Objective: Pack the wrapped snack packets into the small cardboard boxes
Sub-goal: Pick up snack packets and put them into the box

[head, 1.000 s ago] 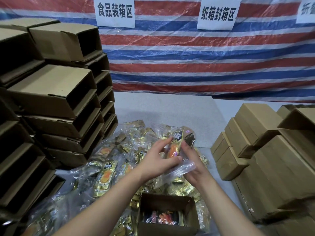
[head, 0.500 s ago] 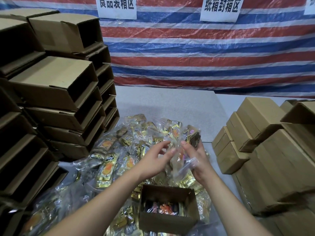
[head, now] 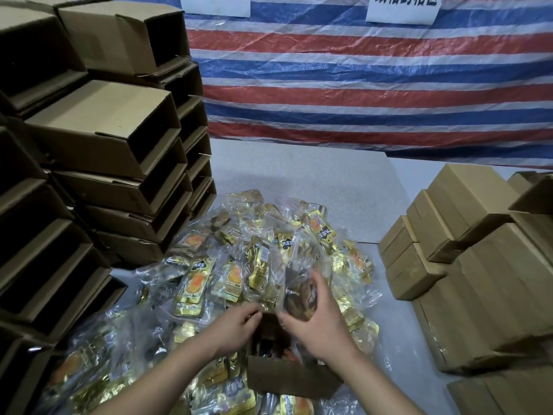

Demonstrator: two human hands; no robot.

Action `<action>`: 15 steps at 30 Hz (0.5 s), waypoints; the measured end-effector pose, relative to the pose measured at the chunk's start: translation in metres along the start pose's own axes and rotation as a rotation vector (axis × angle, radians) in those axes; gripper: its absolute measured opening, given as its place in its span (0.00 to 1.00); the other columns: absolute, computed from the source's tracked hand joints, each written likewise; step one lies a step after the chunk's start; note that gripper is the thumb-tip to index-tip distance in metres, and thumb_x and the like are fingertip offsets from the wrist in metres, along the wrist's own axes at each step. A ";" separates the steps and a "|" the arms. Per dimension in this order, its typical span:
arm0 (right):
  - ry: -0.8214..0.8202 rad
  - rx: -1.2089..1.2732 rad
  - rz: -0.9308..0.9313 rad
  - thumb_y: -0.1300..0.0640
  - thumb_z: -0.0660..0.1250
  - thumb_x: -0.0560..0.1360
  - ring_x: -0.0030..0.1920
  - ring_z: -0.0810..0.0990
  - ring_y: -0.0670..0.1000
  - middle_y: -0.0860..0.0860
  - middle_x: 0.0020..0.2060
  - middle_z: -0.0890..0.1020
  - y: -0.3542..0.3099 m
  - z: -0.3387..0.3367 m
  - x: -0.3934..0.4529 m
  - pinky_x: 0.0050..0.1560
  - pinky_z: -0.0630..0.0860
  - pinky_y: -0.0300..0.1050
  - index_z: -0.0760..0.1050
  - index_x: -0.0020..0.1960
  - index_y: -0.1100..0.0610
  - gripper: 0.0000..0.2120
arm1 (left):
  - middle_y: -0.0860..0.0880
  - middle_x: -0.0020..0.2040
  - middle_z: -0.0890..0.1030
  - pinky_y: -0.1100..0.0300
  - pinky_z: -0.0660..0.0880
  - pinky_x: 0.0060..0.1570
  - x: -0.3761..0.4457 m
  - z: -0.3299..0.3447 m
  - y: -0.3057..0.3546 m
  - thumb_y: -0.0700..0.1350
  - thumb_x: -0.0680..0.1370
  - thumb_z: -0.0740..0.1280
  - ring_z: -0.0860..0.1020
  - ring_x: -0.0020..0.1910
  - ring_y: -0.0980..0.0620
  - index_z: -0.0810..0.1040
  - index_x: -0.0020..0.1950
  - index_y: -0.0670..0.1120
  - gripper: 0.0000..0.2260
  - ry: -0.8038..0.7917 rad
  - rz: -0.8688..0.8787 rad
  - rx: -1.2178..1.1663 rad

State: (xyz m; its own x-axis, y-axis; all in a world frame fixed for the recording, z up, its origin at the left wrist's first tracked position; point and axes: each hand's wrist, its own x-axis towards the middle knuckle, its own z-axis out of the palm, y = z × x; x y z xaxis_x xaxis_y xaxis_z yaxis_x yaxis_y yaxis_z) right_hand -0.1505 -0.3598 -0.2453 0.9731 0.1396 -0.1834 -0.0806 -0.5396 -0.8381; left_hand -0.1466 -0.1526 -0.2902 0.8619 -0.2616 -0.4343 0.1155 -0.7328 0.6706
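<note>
Snack packet [head: 299, 298], clear-wrapped, is pinched in my right hand [head: 317, 324] over the open box [head: 287, 378] at lower centre; my left hand [head: 236, 327] fingers curl on its wrap. Some packets already lie inside; the heap [head: 209, 274] on the table remains.

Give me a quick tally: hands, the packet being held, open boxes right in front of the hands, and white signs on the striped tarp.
Hands: 2, left hand and right hand
Held snack packet: 1
Open cardboard box in front: 1
White signs: 2
Total: 6
</note>
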 end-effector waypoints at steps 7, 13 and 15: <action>-0.307 -0.261 -0.118 0.30 0.72 0.64 0.60 0.72 0.31 0.29 0.63 0.71 0.024 -0.002 -0.009 0.61 0.71 0.33 0.58 0.73 0.35 0.43 | 0.52 0.61 0.79 0.51 0.75 0.61 0.002 0.009 -0.005 0.50 0.85 0.57 0.77 0.58 0.53 0.76 0.65 0.52 0.12 0.050 0.023 -0.008; -0.610 -0.412 -0.112 0.36 0.69 0.68 0.52 0.79 0.40 0.37 0.54 0.80 0.025 0.005 0.003 0.55 0.77 0.42 0.67 0.66 0.35 0.28 | 0.51 0.55 0.80 0.53 0.76 0.58 0.002 0.013 -0.011 0.51 0.85 0.57 0.78 0.54 0.53 0.76 0.59 0.51 0.10 0.080 0.025 -0.019; -0.630 -0.286 -0.010 0.39 0.71 0.69 0.55 0.79 0.38 0.35 0.56 0.80 0.030 0.007 0.008 0.60 0.76 0.42 0.72 0.62 0.33 0.23 | 0.51 0.54 0.79 0.53 0.75 0.56 0.003 0.014 -0.011 0.52 0.85 0.56 0.77 0.53 0.53 0.76 0.57 0.52 0.10 0.074 0.035 -0.009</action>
State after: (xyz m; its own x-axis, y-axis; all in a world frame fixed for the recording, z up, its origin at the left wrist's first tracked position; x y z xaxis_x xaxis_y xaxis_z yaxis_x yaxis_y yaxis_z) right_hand -0.1464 -0.3685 -0.2755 0.6557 0.5544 -0.5126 0.0718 -0.7216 -0.6886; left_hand -0.1524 -0.1539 -0.3071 0.8996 -0.2394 -0.3652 0.0891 -0.7182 0.6901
